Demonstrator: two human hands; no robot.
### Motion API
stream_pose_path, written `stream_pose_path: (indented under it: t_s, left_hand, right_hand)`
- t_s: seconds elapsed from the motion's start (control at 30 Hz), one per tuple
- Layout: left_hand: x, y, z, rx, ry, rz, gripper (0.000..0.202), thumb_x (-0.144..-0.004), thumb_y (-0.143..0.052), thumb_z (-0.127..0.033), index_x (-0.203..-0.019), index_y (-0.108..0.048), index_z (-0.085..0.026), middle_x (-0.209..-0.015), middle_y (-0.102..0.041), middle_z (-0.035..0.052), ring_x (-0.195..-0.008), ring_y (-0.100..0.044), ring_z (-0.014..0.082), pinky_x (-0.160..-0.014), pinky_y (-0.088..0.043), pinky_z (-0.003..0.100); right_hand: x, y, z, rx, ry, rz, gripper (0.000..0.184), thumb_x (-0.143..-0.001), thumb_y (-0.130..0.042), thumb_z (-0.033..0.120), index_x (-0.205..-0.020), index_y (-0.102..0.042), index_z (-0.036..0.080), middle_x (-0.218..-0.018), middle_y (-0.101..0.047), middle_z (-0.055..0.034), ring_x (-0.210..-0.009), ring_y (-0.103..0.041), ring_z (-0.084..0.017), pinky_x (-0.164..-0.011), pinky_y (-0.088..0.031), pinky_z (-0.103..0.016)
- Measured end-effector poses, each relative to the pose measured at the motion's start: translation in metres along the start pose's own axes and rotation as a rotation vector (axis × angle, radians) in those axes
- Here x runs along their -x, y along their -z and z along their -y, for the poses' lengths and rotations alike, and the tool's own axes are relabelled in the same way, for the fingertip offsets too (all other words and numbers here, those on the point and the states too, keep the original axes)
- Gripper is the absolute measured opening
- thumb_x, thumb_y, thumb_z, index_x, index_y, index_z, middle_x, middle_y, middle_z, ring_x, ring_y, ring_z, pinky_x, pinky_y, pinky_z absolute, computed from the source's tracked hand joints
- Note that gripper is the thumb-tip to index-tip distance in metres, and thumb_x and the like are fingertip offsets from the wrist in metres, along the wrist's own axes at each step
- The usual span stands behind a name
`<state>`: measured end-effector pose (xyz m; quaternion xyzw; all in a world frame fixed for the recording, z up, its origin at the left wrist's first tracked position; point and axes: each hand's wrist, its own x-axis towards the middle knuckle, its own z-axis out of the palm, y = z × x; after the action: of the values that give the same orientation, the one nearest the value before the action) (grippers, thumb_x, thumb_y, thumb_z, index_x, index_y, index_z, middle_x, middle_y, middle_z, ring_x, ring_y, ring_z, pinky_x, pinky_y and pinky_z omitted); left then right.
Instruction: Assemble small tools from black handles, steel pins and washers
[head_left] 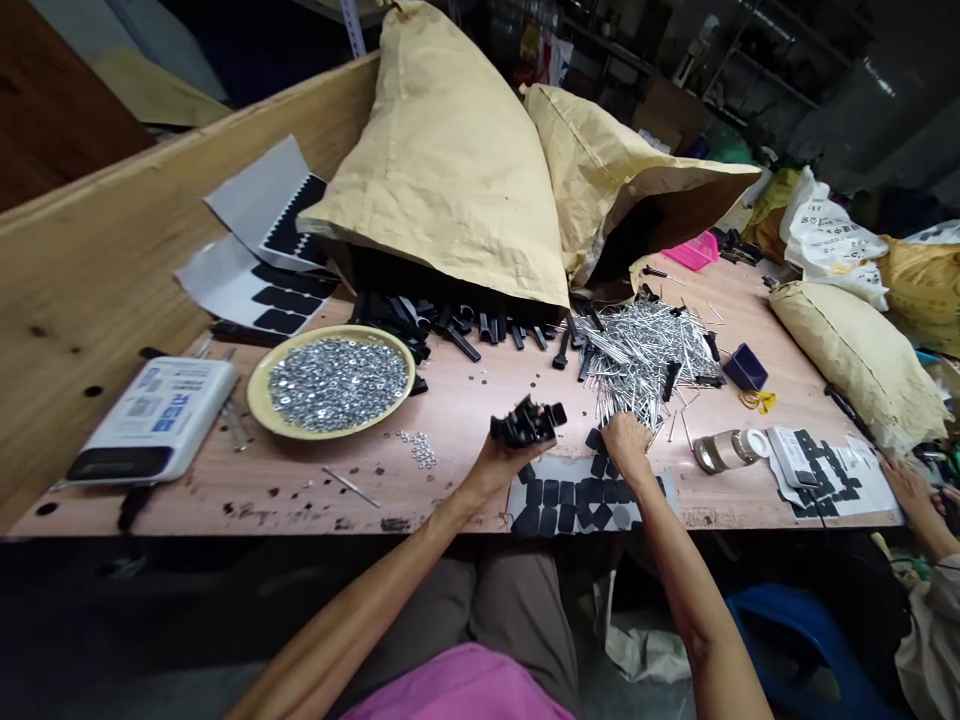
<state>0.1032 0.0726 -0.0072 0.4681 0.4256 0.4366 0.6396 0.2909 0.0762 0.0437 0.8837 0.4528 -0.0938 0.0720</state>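
Observation:
My left hand (501, 457) is closed around a bunch of black plastic parts (527, 422), held just above the wooden table (450, 420). My right hand (625, 438) rests knuckles-up at the near edge of a heap of long metal pins (645, 355), fingers curled into the pins; what they pinch is hidden. Below both hands lies a grey sheet of black adhesive pads (577, 495).
A yellow dish of small metal nuts (334, 380) sits left, beside a white box (154, 415). Tan sacks (450, 160) spill black parts (450, 320) at the back. A glass jar (724, 450) and another pad sheet (821, 470) lie right, near another person's hand (907, 490).

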Motion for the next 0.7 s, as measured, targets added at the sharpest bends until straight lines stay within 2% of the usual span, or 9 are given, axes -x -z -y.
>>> stream_pose_path:
  t_s: [0.07,0.17,0.23,0.3,0.37,0.4,0.53,0.63,0.7]
  left_hand:
    - [0.0,0.003,-0.006,0.008,0.05,-0.009,0.038,-0.058,-0.077,-0.039,-0.088,-0.07,-0.018,-0.094,-0.074,0.0069,-0.096,-0.066,0.0267,-0.088,-0.051,0.041]
    - [0.001,0.009,-0.012,0.018,0.108,0.044,0.032,-0.056,-0.079,-0.039,-0.078,-0.072,-0.016,-0.083,-0.074,0.0069,-0.086,-0.068,0.0257,-0.082,-0.052,0.038]
    - [0.001,0.009,-0.012,0.02,0.128,0.059,0.03,-0.056,-0.079,-0.039,-0.073,-0.071,-0.016,-0.078,-0.073,0.0064,-0.081,-0.068,0.0247,-0.078,-0.053,0.036]
    - [0.001,0.007,-0.011,0.014,0.133,0.045,0.03,-0.055,-0.08,-0.038,-0.073,-0.071,-0.015,-0.075,-0.073,0.0056,-0.079,-0.067,0.0243,-0.075,-0.052,0.036]
    - [0.002,0.002,-0.008,0.002,0.133,0.049,0.029,-0.054,-0.08,-0.036,-0.073,-0.071,-0.015,-0.074,-0.073,0.0048,-0.078,-0.067,0.0244,-0.075,-0.052,0.036]
    - [0.002,0.0,-0.008,-0.005,0.13,0.064,0.029,-0.055,-0.08,-0.034,-0.075,-0.071,-0.015,-0.075,-0.073,0.0047,-0.079,-0.067,0.0248,-0.075,-0.052,0.036]
    - [0.004,-0.008,-0.009,0.006,0.098,0.128,0.035,-0.057,-0.078,-0.03,-0.088,-0.073,-0.016,-0.089,-0.075,0.0061,-0.091,-0.066,0.0277,-0.081,-0.052,0.037]
    - [0.003,-0.01,-0.011,0.04,0.067,0.144,0.041,-0.057,-0.078,-0.029,-0.096,-0.073,-0.018,-0.098,-0.075,0.0064,-0.098,-0.065,0.0286,-0.086,-0.051,0.038]
    - [0.001,-0.011,-0.011,0.036,0.066,0.129,0.039,-0.057,-0.078,-0.028,-0.094,-0.074,-0.018,-0.093,-0.075,0.0056,-0.095,-0.066,0.0283,-0.084,-0.051,0.037]
  right_hand:
    - [0.001,0.002,-0.002,-0.034,-0.007,-0.021,0.025,-0.078,-0.05,0.009,-0.093,-0.07,0.006,-0.1,-0.069,-0.0228,-0.095,-0.067,-0.03,-0.073,-0.048,-0.033]
    - [0.007,0.01,-0.01,-0.144,0.028,-0.089,0.026,-0.082,-0.047,0.016,-0.095,-0.068,0.009,-0.091,-0.07,-0.0164,-0.086,-0.068,-0.025,-0.071,-0.049,-0.032]
    - [0.016,0.017,-0.015,-0.441,0.168,-0.182,0.033,-0.084,-0.045,0.021,-0.111,-0.061,0.013,-0.083,-0.069,-0.0077,-0.076,-0.067,-0.019,-0.067,-0.051,-0.03]
    - [0.029,0.023,-0.014,-0.837,0.377,-0.23,0.05,-0.083,-0.049,0.025,-0.132,-0.045,0.019,-0.077,-0.065,-0.0001,-0.065,-0.064,-0.015,-0.062,-0.053,-0.03]
    - [0.042,0.027,-0.008,-1.102,0.549,-0.195,0.066,-0.082,-0.053,0.028,-0.142,-0.029,0.026,-0.077,-0.062,0.0039,-0.059,-0.061,-0.013,-0.06,-0.054,-0.029]
    - [0.048,0.029,-0.003,-1.16,0.602,-0.162,0.068,-0.081,-0.055,0.028,-0.143,-0.027,0.028,-0.077,-0.062,0.0047,-0.058,-0.061,-0.012,-0.061,-0.055,-0.029]
    - [0.059,0.031,0.013,-1.151,0.679,-0.137,0.056,-0.081,-0.056,0.027,-0.134,-0.039,0.026,-0.073,-0.062,0.0052,-0.061,-0.062,-0.012,-0.063,-0.055,-0.028]
    - [0.06,0.027,0.018,-1.032,0.672,-0.207,0.044,-0.083,-0.054,0.027,-0.126,-0.045,0.023,-0.072,-0.066,0.003,-0.066,-0.065,-0.014,-0.064,-0.054,-0.029]
    - [0.06,0.023,0.019,-0.968,0.683,-0.259,0.039,-0.084,-0.054,0.027,-0.122,-0.048,0.023,-0.076,-0.067,0.0012,-0.071,-0.067,-0.016,-0.07,-0.053,-0.031]
